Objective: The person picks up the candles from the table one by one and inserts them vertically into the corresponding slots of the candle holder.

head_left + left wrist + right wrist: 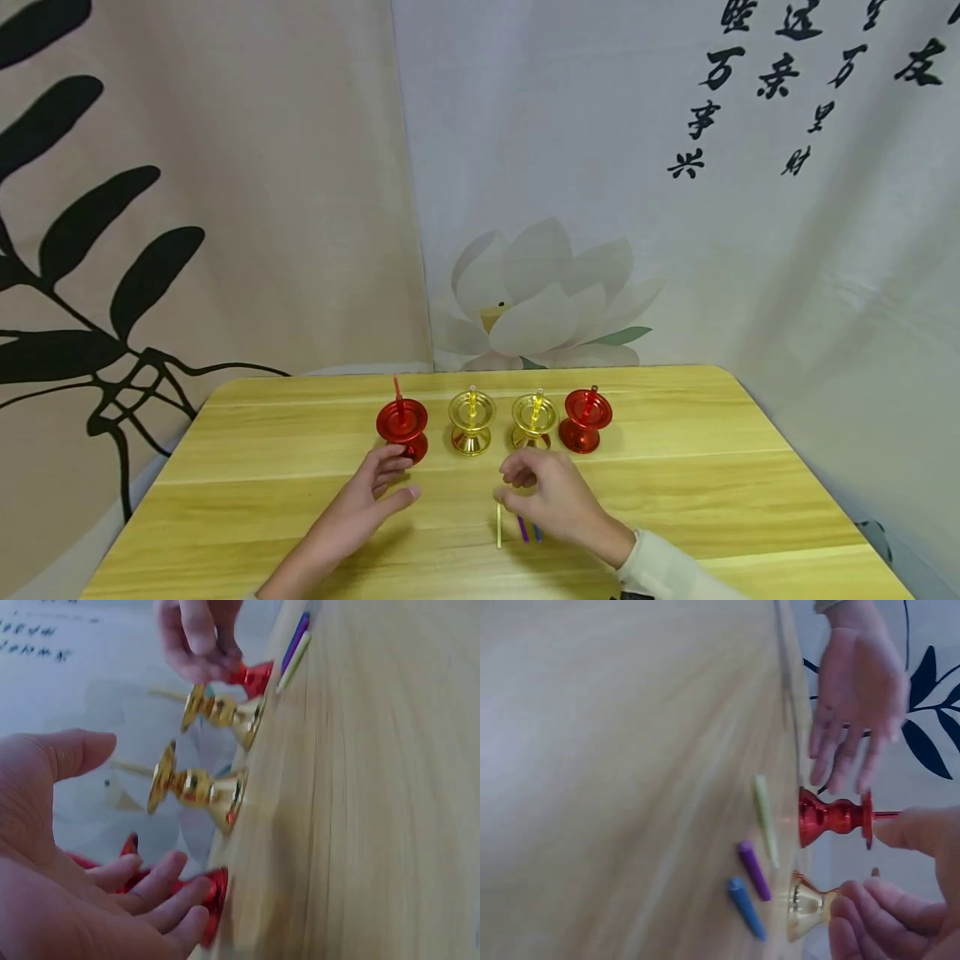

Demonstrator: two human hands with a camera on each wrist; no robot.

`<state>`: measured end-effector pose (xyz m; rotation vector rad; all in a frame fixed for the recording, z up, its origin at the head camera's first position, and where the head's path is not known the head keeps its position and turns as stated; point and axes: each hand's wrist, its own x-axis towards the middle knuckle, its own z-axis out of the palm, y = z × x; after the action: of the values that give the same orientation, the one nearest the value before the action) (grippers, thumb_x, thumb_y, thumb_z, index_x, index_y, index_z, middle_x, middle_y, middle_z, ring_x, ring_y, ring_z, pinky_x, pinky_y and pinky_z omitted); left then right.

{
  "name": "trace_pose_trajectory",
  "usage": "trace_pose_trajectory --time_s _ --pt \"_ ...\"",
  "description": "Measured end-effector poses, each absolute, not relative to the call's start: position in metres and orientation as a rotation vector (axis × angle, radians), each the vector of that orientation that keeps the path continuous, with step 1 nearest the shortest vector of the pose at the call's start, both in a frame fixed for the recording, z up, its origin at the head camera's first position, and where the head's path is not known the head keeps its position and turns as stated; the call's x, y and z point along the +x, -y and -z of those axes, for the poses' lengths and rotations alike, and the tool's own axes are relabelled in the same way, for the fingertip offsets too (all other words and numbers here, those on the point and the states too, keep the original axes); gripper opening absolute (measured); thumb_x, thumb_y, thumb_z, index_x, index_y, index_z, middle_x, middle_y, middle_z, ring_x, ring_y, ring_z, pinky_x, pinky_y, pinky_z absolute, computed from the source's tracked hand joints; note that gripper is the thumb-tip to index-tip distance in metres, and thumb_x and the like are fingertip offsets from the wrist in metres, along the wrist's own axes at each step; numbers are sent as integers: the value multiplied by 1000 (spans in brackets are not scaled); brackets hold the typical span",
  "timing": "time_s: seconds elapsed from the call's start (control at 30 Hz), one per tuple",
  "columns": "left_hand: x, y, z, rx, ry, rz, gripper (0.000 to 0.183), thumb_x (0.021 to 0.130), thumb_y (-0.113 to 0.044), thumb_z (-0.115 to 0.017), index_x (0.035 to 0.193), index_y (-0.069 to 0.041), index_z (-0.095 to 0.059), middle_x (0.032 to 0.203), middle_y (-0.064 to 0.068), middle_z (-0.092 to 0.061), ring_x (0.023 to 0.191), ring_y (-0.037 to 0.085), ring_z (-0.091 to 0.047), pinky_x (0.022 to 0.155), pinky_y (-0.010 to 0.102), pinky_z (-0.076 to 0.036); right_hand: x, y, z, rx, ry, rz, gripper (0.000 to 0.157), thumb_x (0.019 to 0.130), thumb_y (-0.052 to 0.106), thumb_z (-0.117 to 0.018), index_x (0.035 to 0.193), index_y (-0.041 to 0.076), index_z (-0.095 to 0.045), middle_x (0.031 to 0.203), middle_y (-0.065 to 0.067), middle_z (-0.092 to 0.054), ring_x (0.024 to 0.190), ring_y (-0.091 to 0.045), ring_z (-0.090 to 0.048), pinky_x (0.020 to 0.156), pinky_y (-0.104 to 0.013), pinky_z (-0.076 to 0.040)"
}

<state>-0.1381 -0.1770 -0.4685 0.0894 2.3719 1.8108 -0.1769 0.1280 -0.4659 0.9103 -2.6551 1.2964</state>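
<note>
My left hand (356, 510), fingers extended and thumb apart, is right at the base of the left red candle holder (402, 421), which has a thin red stick upright in it. My right hand (555, 496) hovers in front of the right gold candle holder (536, 412), fingers loosely bent, thumb apart, nothing between them. Below it lie a pale yellow stick (498, 527), a purple stick (754, 871) and a blue stick (746, 909). The other gold holder (472, 417) also carries a yellowish stick. At the right end stands another red holder (581, 432).
The four holders form a row near the back of the light wooden table (675, 517). Behind its far edge hangs a pale cloth (300, 208) printed with dark leaves, a lotus and writing.
</note>
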Motion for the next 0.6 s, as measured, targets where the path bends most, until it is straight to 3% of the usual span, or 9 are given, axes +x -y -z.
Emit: trace_pose_trajectory --time_s 0.17,0.33,0.6 --pt "-141 157 464 220 -2414 -1816 73 104 -19 -79 163 -1 -40 161 19 -52 152 42 -46 125 59 -35 -173 -130 473 910 2741 -1222 29 88 21 -94 103 6 -75 94 -1 -72 81 -12 -68 74 -29 -59" --pt "-152 137 464 303 -2485 -1829 85 103 -24 -81 169 -1 -32 170 23 -42 158 41 -38 129 55 -29 -171 -128 476 887 2806 -1122 33 82 27 -97 97 12 -72 88 4 -68 76 -5 -59 71 -26 -52" --pt "-174 110 470 289 -2520 -1853 96 103 -28 -81 173 1 -21 177 26 -26 162 44 -28 128 58 -28 -169 -127 479 899 2841 -1037 35 77 31 -101 88 15 -72 75 12 -60 71 0 -52 68 -25 -47"
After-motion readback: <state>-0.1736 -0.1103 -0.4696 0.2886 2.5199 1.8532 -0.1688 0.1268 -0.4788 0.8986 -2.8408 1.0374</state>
